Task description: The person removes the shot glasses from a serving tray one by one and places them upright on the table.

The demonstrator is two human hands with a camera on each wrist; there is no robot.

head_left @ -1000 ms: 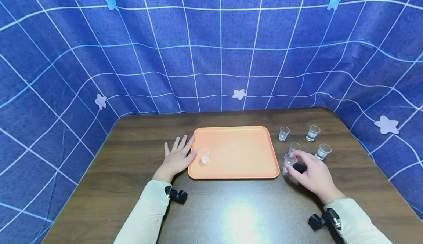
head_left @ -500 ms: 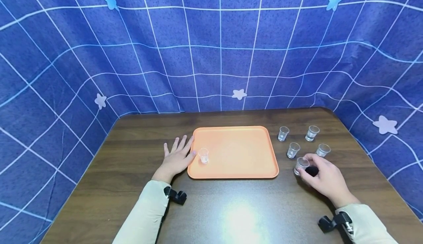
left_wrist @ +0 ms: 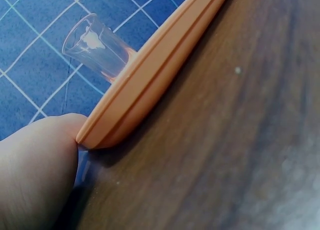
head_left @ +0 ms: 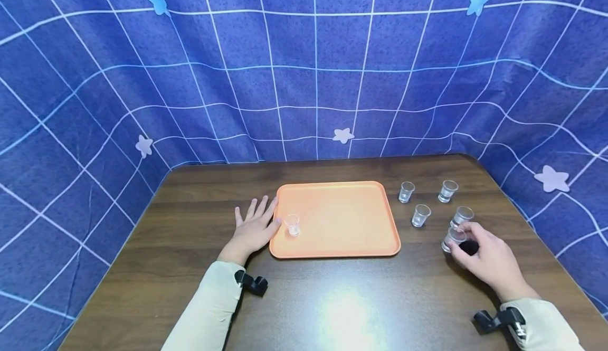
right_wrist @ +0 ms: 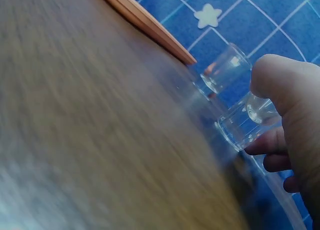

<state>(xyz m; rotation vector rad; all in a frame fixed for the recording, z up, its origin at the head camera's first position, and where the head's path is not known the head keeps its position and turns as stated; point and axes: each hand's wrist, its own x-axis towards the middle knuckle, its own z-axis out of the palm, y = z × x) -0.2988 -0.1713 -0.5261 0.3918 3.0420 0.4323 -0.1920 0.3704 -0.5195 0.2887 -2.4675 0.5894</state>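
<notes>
My right hand (head_left: 491, 260) pinches a small clear shot glass (head_left: 451, 241) between thumb and fingers, at the right of the table. In the right wrist view the thumb (right_wrist: 272, 77) lies along the upper side of this glass (right_wrist: 235, 132). Just behind it stands another shot glass (head_left: 462, 215), overlapped by the held one in the head view. My left hand (head_left: 254, 233) lies with fingers spread at the left edge of an orange tray (head_left: 342, 219), its thumb touching the rim. One shot glass (head_left: 293, 225) stands upright on the tray near that thumb.
Three more shot glasses stand between the tray and the table's right side: a back-left one (head_left: 406, 192), a back-right one (head_left: 447, 191) and a nearer one (head_left: 420, 216). A blue curtain (head_left: 313, 92) with stars hangs behind the wooden table (head_left: 294, 303).
My right hand has moved the held shot glass rightward, from beside the tray's right edge to in front of the rightmost glass. The left hand and tray have stayed put.
</notes>
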